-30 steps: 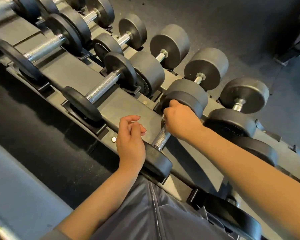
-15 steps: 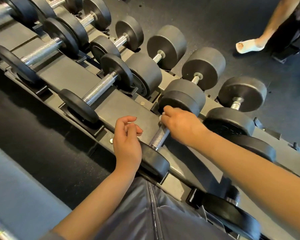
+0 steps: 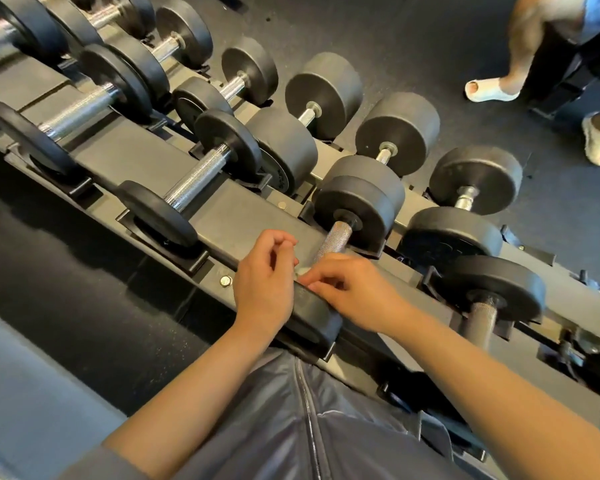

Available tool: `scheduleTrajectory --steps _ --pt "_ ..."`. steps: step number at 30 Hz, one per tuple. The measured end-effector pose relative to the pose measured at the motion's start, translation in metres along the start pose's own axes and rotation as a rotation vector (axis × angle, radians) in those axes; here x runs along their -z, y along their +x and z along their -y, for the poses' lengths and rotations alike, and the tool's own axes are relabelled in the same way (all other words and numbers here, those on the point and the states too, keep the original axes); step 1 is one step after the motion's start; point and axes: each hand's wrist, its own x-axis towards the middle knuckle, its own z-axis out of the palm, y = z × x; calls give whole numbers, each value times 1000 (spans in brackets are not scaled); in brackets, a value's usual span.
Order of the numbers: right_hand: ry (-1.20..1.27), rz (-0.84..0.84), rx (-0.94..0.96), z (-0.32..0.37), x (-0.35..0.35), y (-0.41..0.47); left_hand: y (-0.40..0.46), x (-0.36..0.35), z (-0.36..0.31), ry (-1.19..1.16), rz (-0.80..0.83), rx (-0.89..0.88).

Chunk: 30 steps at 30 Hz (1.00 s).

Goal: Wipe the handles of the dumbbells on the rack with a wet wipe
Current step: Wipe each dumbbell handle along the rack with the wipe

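While both hands sit over the near end of the dumbbell (image 3: 343,251) I'm on, the wet wipe (image 3: 302,270) is just a small pale scrap between them, right by the knurled handle (image 3: 335,239). My right hand (image 3: 355,294) pinches it with curled fingers; my left hand (image 3: 264,284) has fingers loosely curled, holding nothing as far as I can tell. That dumbbell lies on the rack (image 3: 229,216), more dumbbells either side. Someone in pale slides (image 3: 489,91) stands far right.

Dumbbell handle (image 3: 335,239) knurled shiny metal; weight heads (image 3: 357,209) matt black rubber.
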Motion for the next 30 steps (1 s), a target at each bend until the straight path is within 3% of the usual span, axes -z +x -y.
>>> scheduleTrajectory --steps 4,8,10,12,15,23,26,30 --pt "-161 -271 -3 -7 -11 0 2 10 10 101 232 -257" --pt "-164 -658 -225 -8 -20 12 11 19 17 154 449 -418" --pt "-10 -811 -447 -7 -20 23 19 21 18 146 566 -428" --pt "308 -920 -648 -5 -17 33 27 20 19 122 648 -396" --pt "547 -897 -782 -1 -13 36 35 19 20 93 684 -318" --pt "565 -602 -915 40 -35 -3 41 19 18 -16 727 -136" --pt "577 -692 -919 36 -34 2 41 19 18 -39 749 -135" --pt "873 -927 -875 13 -30 20 42 19 19 -60 753 -143"
